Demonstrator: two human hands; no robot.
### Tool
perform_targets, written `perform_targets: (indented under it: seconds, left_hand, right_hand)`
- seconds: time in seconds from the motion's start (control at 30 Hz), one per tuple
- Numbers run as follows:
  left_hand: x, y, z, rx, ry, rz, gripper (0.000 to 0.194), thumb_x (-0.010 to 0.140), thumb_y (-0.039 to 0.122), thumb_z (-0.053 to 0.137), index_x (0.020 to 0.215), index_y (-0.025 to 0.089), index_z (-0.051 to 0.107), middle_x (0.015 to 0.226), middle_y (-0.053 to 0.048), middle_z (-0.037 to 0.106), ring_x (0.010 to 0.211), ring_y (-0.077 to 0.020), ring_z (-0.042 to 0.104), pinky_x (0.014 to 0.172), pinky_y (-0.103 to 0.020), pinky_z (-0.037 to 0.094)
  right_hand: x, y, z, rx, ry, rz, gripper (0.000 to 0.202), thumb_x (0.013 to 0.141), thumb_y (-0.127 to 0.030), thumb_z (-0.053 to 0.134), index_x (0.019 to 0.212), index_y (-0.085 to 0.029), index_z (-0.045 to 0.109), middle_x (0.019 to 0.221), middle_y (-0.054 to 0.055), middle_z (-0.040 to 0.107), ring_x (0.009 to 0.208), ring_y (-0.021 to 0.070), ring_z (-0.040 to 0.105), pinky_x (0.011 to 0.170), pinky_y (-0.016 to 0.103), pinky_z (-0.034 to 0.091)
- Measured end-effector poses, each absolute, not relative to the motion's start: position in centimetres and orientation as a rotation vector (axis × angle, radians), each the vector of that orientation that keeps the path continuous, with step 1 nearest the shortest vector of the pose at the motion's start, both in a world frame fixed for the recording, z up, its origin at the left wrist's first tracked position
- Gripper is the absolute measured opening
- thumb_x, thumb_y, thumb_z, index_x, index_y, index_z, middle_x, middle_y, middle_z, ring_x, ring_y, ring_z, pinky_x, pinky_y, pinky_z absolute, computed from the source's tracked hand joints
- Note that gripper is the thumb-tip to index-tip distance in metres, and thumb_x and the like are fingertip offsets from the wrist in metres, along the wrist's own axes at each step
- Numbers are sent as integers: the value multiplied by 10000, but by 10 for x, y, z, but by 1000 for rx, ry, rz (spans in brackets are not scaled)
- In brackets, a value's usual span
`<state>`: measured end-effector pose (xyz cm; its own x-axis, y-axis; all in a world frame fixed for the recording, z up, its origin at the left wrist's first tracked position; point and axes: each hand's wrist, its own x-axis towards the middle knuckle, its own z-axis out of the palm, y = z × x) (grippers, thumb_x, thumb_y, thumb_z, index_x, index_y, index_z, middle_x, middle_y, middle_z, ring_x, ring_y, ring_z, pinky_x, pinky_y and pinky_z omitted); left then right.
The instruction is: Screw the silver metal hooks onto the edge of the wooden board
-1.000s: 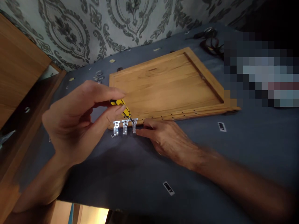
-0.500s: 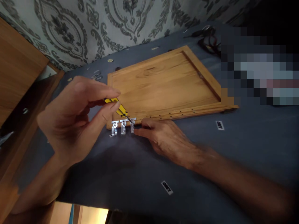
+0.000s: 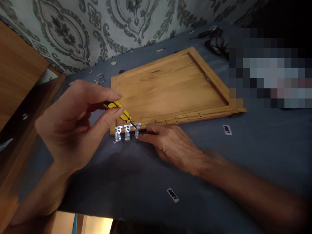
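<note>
Yellow-and-black screwdriver [image 3: 125,116] held by left hand [image 3: 69,125], thumb and forefinger closed on handle; tip set at rightmost silver metal bracket [image 3: 136,132], on near edge of framed, light-brown wooden panel [image 3: 165,86]; same bracket touched by fingertip of right hand [image 3: 170,143], fingers partly curled, grip on it cannot be told; two matching silver brackets [image 3: 127,133] seen alongside to the left; panel laid flat on blue-grey printed cloth [image 3: 122,188].

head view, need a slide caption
Left hand angles yellow screwdriver at metal bracket on edge of wooden panel, right hand alongside
</note>
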<state>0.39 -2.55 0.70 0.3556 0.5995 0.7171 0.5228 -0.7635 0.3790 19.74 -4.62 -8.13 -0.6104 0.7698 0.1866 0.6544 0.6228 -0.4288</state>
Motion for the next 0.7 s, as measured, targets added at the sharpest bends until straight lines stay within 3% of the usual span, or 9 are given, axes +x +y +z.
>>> perform_targets:
  seconds: [0.2,0.33,0.43,0.6,0.7]
  left_hand:
    - [1,-23,5,2329,1017,1394,440,731,61,752,1062,347,704,953,3,690,867,-186,687,742,-368,629]
    - [2,-20,5,2444,988,1417,460,724,71,767,1060,378,702,884,27,673,841,-135,654,612,-263,578]
    - [2,-18,6,2493,957,1467,418,700,88,786,1008,364,721,832,33,672,788,-126,626,558,-259,528]
    - [2,-17,6,2418,982,1470,354,754,76,728,999,330,728,879,22,712,834,-161,681,636,-315,586]
    - [1,-18,5,2346,1036,1473,361,758,81,729,1010,339,723,915,29,718,836,-156,693,704,-325,614]
  right_hand:
    - [198,-47,-81,-1109,-2455,457,423,848,-19,512,1114,-280,712,1131,39,710,886,184,669,696,276,461]
    - [198,-46,-84,-1085,-2439,431,416,844,-23,517,1110,-275,712,1109,39,709,834,163,659,665,263,445]
    - [198,-46,-85,-1080,-2452,417,445,813,-5,517,1112,-270,713,1066,39,709,767,150,641,614,257,423]
    - [198,-46,-84,-1096,-2461,386,433,792,-6,541,1090,-265,720,929,28,710,709,141,614,576,248,387]
    - [199,-46,-84,-1082,-2453,391,426,796,-6,549,1090,-262,719,954,30,710,730,138,626,597,246,405]
